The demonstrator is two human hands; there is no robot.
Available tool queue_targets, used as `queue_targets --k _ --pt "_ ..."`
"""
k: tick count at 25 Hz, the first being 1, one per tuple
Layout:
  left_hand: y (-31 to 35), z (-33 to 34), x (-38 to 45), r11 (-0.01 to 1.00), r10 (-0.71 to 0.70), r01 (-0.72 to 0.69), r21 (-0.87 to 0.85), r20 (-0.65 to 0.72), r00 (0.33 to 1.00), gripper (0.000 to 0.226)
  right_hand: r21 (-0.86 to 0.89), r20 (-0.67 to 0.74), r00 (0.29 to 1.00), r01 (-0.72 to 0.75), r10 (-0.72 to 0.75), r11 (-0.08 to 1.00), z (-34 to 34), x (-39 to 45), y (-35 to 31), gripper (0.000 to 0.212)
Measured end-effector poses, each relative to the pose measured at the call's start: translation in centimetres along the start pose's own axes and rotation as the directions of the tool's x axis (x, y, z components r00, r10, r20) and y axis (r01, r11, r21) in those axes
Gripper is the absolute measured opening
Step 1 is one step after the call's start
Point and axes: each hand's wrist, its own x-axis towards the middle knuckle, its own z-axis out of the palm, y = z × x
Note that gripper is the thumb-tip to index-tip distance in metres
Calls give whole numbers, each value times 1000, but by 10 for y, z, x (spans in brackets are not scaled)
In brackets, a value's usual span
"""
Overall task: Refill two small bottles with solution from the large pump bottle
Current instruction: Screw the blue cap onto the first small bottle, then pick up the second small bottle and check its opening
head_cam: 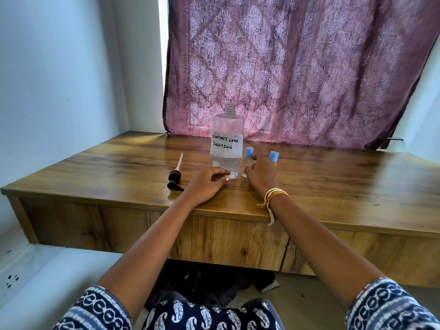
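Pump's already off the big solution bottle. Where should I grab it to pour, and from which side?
Grip the big bottle around its flat-sided body at the paper label, coming from the left with the left hand. It stands upright and uncapped, and the two blue-capped small bottles crowd its right side.

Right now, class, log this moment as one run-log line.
clear large labelled bottle: uncapped | black pump head: on table | two blue-capped small bottles: capped | left hand: at large bottle's base | right hand: at small bottles
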Motion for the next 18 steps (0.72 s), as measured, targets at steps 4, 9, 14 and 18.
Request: queue_targets --k 4,9,14,18 --pt "0 0 0 1000 -1 1 11 -15 1000 23 21 8 1000 -5 5 1000 -7 -10 3 19" --pt "-1 2 0 1000 -11 11 24 3 1000 22 46 -6 1000 18 -18 999 -40 -28 14 13" --pt "-1 2 0 1000 -11 11 15 6 1000 22 26 -238 971 -4 10 1000 -49 -20 23 42" --pt "-1 1 -1 999 -28 28 -41 0 1000 21 113 -15 998 -55 57 992 -39 -10 26 44"
